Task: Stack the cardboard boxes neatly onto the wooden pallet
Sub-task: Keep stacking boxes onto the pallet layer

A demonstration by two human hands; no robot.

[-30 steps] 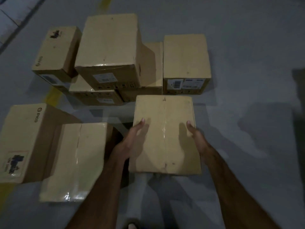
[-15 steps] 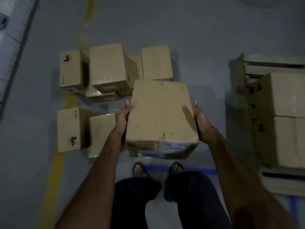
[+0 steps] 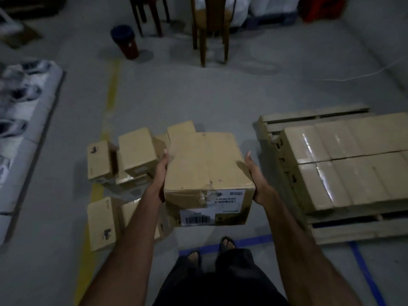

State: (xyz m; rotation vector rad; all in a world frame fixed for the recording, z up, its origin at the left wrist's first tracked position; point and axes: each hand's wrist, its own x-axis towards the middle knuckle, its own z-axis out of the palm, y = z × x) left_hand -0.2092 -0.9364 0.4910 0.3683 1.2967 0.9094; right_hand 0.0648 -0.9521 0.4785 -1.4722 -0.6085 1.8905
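I hold a brown cardboard box (image 3: 205, 164) with white barcode labels on its near face, lifted in front of me above the floor. My left hand (image 3: 161, 171) presses its left side and my right hand (image 3: 256, 175) presses its right side. The wooden pallet (image 3: 344, 230) lies on the floor to the right, with a layer of several taped boxes (image 3: 344, 162) on it. Several loose boxes (image 3: 134, 151) sit on the floor to the left, partly hidden behind the held box and my left arm.
A yellow floor line (image 3: 110, 100) runs behind the loose boxes. Blue tape (image 3: 362, 263) marks the floor by the pallet. Wooden chair legs (image 3: 212, 40) and a dark cylinder (image 3: 125, 40) stand at the back. A white cable (image 3: 353, 78) crosses the floor far right.
The box came off the floor and rose between my hands. My view lifted and swung right, so the pallet with its stacked boxes is now in sight.
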